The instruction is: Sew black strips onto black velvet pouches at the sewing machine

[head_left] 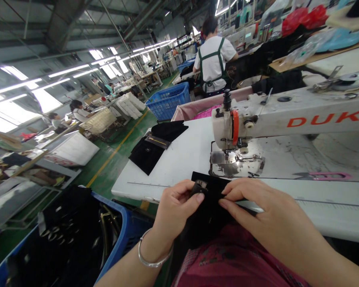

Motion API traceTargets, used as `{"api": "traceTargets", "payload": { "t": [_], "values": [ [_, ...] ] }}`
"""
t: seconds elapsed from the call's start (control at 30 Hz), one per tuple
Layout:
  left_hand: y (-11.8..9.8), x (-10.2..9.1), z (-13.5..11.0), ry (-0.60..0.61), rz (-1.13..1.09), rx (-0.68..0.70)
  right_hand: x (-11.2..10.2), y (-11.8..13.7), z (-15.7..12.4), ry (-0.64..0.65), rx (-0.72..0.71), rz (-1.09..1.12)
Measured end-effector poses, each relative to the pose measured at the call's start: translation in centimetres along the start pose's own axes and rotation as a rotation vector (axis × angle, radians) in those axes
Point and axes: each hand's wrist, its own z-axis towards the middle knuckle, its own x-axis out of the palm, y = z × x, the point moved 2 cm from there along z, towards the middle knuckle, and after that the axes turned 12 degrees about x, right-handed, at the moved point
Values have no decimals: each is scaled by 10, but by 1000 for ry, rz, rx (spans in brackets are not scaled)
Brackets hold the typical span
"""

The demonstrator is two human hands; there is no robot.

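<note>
A black fabric piece [208, 213] with a small light label lies over my lap at the front edge of the sewing table [179, 171]. My left hand [178, 207] is closed on its left side, thumb and fingers pinching a dark folded part beside the label. On the right, my right hand [260, 203] pinches the same fabric between thumb and fingertips. Just beyond both hands stands the white sewing machine [269, 115], its needle plate [221, 157] bare of fabric. Some of the fabric is hidden under my hands.
Black pieces [146, 157], one with a zipper, lie at the table's left end. Pink-handled scissors [329, 175] rest by the machine. A blue basket [124, 223] full of black pieces stands at lower left. Beyond the table are another blue basket [170, 101] and a person [214, 59].
</note>
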Motion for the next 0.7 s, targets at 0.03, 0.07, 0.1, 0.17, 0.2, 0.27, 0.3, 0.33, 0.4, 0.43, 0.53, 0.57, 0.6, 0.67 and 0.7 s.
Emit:
{"api": "traceTargets", "payload": {
  "t": [0.03, 0.07, 0.1, 0.17, 0.2, 0.27, 0.3, 0.33, 0.4, 0.43, 0.53, 0.57, 0.6, 0.67, 0.7],
  "values": [
    [0, 1, 0, 3, 9, -3, 0, -1, 0, 14, 26, 1],
    [0, 2, 1, 6, 13, -11, 1, -2, 1, 36, 61, -4],
    [1, 2, 1, 7, 14, -19, 1, -4, 1, 66, 96, -11],
    [1, 2, 2, 7, 5, -43, 2, -7, 3, 153, 150, -23],
    [0, 1, 3, 12, 6, -54, 3, -6, 5, 204, 161, -21],
    [-12, -5, 8, 39, 44, -59, 2, -1, 8, 285, 155, 9],
    [-22, -9, 12, 68, 85, -53, 1, 4, 9, 305, 157, 37],
    [-35, -14, 17, 109, 144, -44, -1, 10, 10, 309, 164, 79],
    [-61, -24, 31, 231, 301, -17, -4, 23, 11, 284, 164, 208],
    [-71, -27, 38, 321, 389, -15, -4, 28, 11, 273, 144, 277],
    [-70, -31, 64, 598, 592, 18, 7, 25, 7, 325, 65, 397],
    [-58, -29, 72, 678, 652, 44, 15, 16, 6, 360, 50, 395],
    [-41, -26, 80, 744, 713, 75, 25, 4, 4, 390, 36, 365],
    [1, -16, 97, 815, 845, 131, 47, -26, 5, 390, -39, 193],
    [23, -10, 106, 802, 891, 145, 57, -41, 8, 357, -103, 44]
  ]
}}
